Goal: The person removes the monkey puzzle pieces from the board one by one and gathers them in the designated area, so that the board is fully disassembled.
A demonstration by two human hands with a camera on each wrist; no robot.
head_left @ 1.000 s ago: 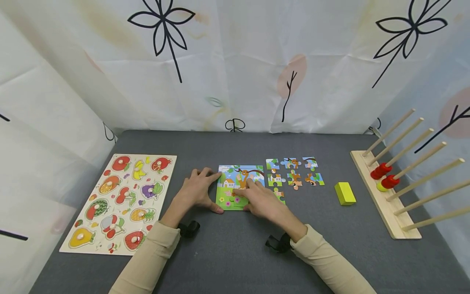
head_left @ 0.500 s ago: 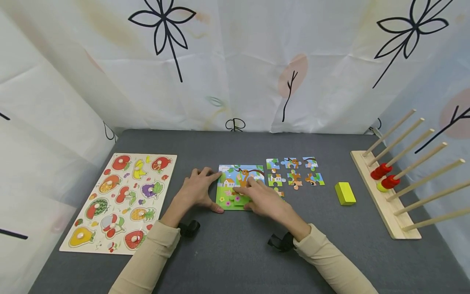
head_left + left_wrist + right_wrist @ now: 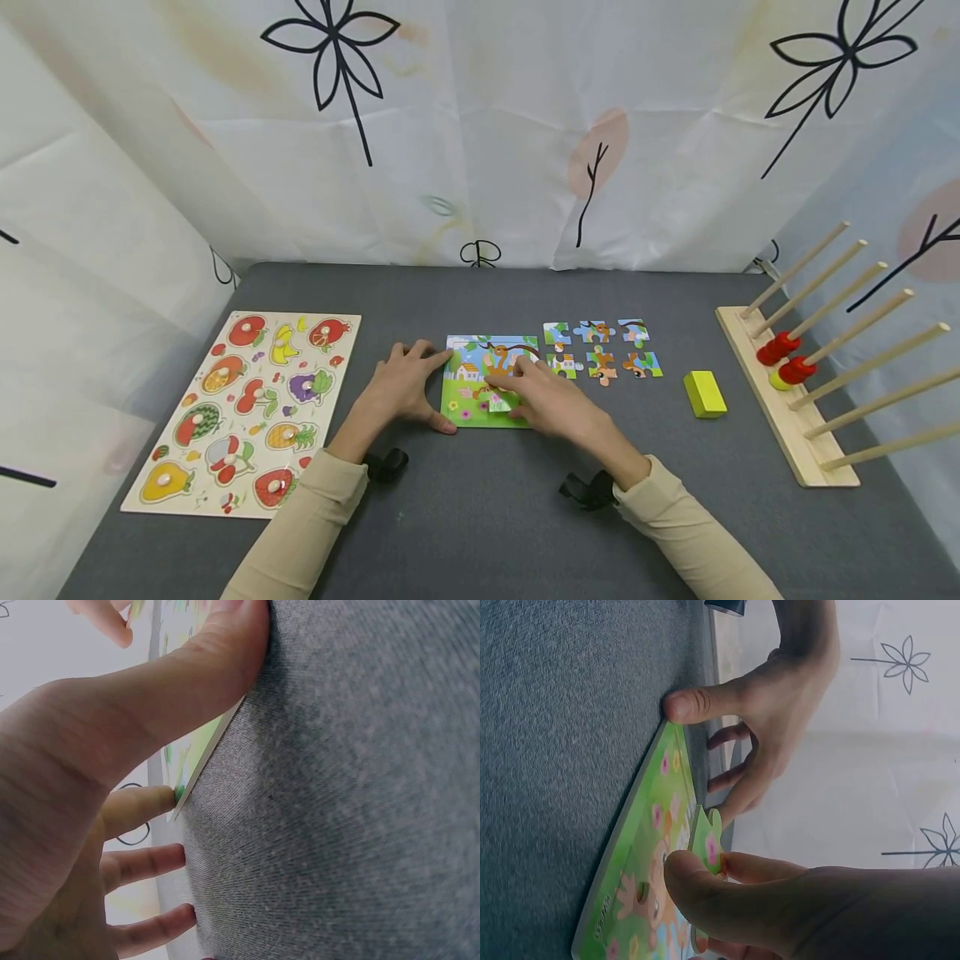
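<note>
My left hand (image 3: 401,385) is at the left side of a jigsaw board (image 3: 459,396) printed with a house and animals. Its thumb touches the near-left corner and its index finger the far-left corner; the other fingers are spread. Between thumb and fingers, my right hand (image 3: 551,400) pinches a green puzzle piece (image 3: 707,844) with a pink flower. That piece is tilted up over the lower right of the board, as the right wrist view shows. Loose puzzle pieces (image 3: 596,332) lie in rows just right of the board, and my right hand may cover others.
A fruit peg puzzle (image 3: 262,383) lies at the left. A yellow block (image 3: 705,395) stands to the right of the loose pieces. Farther right is a wooden rack (image 3: 783,392) with upright pegs and red rings (image 3: 797,369) on some. White patterned cloth borders the table.
My right hand has drawn back slightly to the right, and the green puzzle piece has tilted up off the board. The left hand has stayed at the board's edge.
</note>
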